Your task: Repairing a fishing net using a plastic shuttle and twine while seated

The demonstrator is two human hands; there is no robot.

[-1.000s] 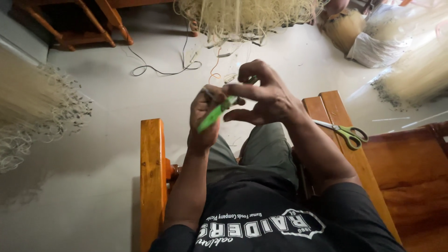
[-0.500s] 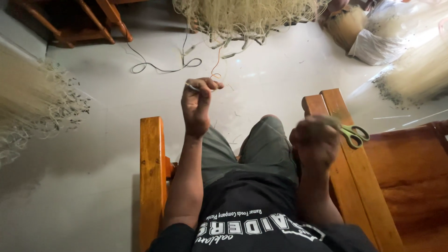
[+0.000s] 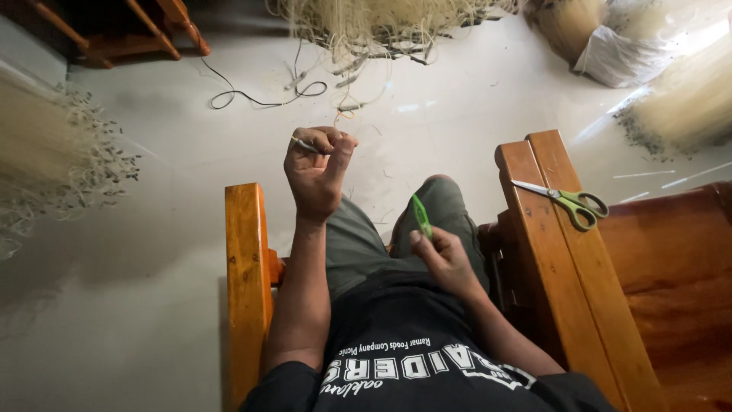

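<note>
I sit in a wooden chair and look down at my lap. My left hand (image 3: 316, 172) is raised over my knees, its fingers pinched on a thin pale fibre strand (image 3: 303, 143). Lower, close to my belly, my right hand (image 3: 446, 263) grips a small green cutter (image 3: 420, 216) whose tip points up. Both hands are apart from each other. The strand's far end is too thin to follow.
Wooden armrests stand at my left (image 3: 245, 275) and right (image 3: 549, 229); green-handled scissors (image 3: 568, 200) lie on the right one. Pale fibre bundles lie on the floor at the left (image 3: 46, 152), top (image 3: 381, 23) and right (image 3: 686, 99). A dark cord (image 3: 259, 95) curls on the floor.
A second ago both hands met at the green tool in front of me. My right hand has since drawn back and down to my belly with it. The left stays raised.
</note>
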